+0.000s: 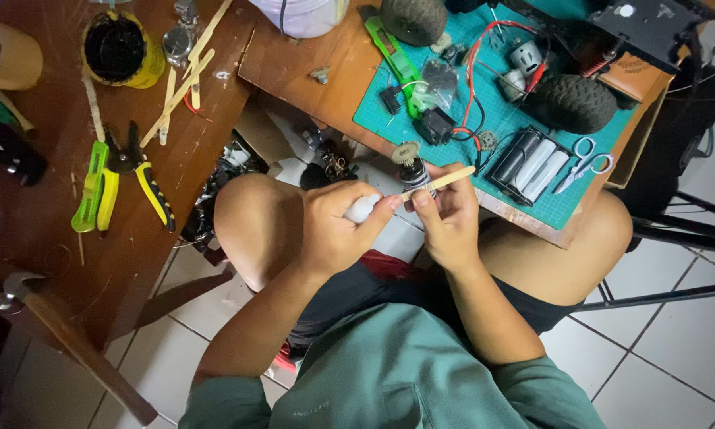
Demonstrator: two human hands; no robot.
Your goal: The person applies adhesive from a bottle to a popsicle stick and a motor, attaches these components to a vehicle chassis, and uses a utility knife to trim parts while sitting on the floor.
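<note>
1. We see the small motor (412, 170) with a gear on top, held up over the lap, just in front of the table (326, 71) edge.
2. Our right hand (451, 218) is closed around the motor, which stands almost upright.
3. A flat wooden stick (441, 182) lies across the motor, its long side pointing right and a bit up.
4. Our left hand (338, 226) is closed on a small white tube (361, 209), its tip touching the stick's near end.
5. Both hands sit close together, fingers almost touching.
</note>
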